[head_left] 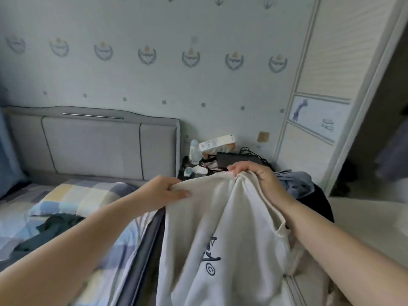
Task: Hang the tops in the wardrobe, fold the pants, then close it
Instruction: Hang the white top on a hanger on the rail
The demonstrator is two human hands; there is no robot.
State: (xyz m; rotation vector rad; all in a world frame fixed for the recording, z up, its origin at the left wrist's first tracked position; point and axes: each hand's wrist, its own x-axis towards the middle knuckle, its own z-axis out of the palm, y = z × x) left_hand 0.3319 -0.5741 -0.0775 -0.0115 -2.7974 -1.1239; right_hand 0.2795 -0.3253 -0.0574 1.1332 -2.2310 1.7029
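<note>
Left hand (162, 191) and right hand (251, 173) each pinch the white top (220, 228), its hem cut off below

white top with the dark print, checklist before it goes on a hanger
1. Left hand grips the upper edge of the cream white fabric top with dark embroidered print: ok.
2. Right hand grips the same edge, bunched: ok.
3. Top held up, hanging below both hands: ok.
4. Hanger within reach: cannot tell, none shows.
5. White louvred wardrobe door open, dark gap beside it: ok.
6. Dark green garment lying on the checked bedding not yet dealt with: not ok.
</note>
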